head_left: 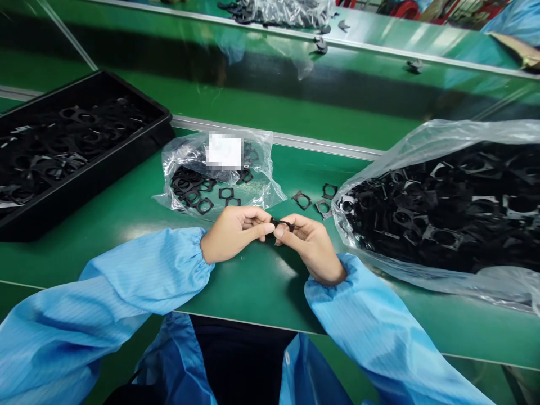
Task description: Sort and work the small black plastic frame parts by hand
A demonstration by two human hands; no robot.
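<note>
Between my two hands, a small black plastic frame (pixel 283 223) is pinched just above the green table. My left hand (pixel 236 232) is closed on its left end with thumb and fingers. At the other end, my right hand (pixel 310 242) grips it the same way. The fingers cover much of the part. Behind my left hand lies a clear plastic bag (pixel 264 194) with several black square frames (pixel 205 206) that have round holes. Several loose frames (pixel 302 199) rest on the table beyond my right hand.
A black bin (pixel 139 132) full of black parts stands at the left. On the right, a large clear bag (pixel 379 152) bulges with similar frames. A metal-edged ledge (pixel 320 147) runs behind, and another bag of parts (pixel 291 12) sits on the far table.
</note>
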